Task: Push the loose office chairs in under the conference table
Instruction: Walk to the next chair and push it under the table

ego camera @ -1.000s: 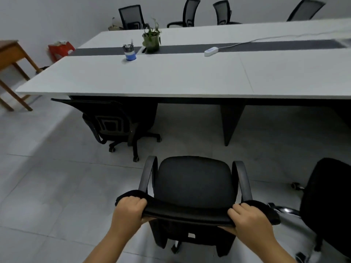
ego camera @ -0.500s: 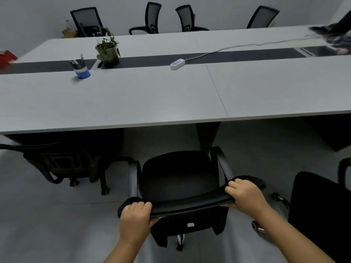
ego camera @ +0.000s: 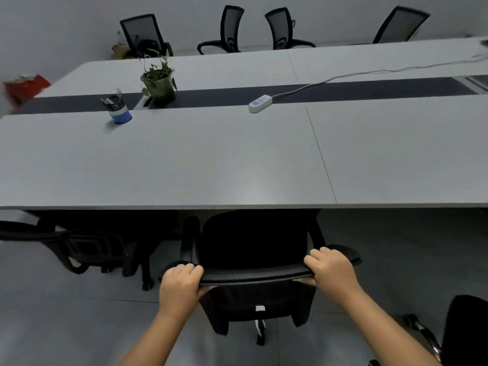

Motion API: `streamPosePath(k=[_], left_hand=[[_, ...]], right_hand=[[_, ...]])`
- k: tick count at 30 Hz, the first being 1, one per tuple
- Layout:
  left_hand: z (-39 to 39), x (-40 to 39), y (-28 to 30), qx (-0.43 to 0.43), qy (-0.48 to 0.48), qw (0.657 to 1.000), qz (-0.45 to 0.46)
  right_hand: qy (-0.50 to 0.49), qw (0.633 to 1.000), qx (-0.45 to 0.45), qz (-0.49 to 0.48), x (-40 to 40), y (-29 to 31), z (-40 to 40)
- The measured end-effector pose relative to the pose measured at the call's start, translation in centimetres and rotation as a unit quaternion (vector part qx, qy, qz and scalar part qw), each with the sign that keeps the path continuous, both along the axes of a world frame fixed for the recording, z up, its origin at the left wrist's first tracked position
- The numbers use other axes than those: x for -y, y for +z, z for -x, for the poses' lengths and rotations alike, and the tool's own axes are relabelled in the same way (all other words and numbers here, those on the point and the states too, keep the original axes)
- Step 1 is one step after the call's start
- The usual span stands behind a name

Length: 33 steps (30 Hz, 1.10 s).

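Curved mesh chair [ego camera: 253, 244], both hands gripping.

black office chair [ego camera: 253, 241] at 6 o'clock; pale grey conference table [ego camera: 184, 159] with dark centre stripe; blue-banded pen cup [ego camera: 118, 109] at 10 o'clock.

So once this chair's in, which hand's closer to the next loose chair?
The right hand. The other loose chair stands at the lower right, on that hand's side; the left hand grips the far end of the held chair's backrest.
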<state>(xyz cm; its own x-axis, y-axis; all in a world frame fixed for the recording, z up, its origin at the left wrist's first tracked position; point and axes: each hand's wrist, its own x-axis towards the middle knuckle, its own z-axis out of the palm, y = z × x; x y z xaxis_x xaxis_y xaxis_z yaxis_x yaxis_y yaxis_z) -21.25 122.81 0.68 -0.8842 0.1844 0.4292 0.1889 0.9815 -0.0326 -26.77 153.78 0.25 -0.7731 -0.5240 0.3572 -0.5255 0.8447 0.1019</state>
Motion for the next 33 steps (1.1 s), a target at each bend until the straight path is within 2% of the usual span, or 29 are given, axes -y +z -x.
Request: streamPosePath(k=[4,9,18,22,27,30,33], left_hand=[[3.5,0.5,-0.2,0.014,0.004,1.0,0.015],[7.8,2.5,0.3,0.025,-0.006,0.998,0.049],[14.8,5.7,-0.7,0.008,-0.04,0.999,0.029],[15.7,7.5,-1.1,-0.003,-0.067,0.997,0.024],[15.7,7.8,-1.4,-0.014,-0.09,0.996,-0.008],[15.4,7.6,-1.0,0.032,-0.092,0.995,-0.025],[15.0,6.7,0.9,0.157,-0.068,0.984,-0.04]], right_hand=[[-0.015,0.999,0.045,0.006,0.3,-0.8,3.7],[-0.008,0.999,0.045,0.014,2.2,-0.2,6.3],[-0.022,1.0,0.004,0.009,4.8,-0.2,11.9],[-0.009,0.997,-0.06,0.046,6.0,-1.1,12.2],[-0.009,0.995,-0.064,0.074,6.3,-0.7,12.3],[-0.009,0.996,-0.073,0.051,6.4,-0.3,12.0],[-0.025,0.999,-0.025,0.038,6.3,0.4,11.9]])
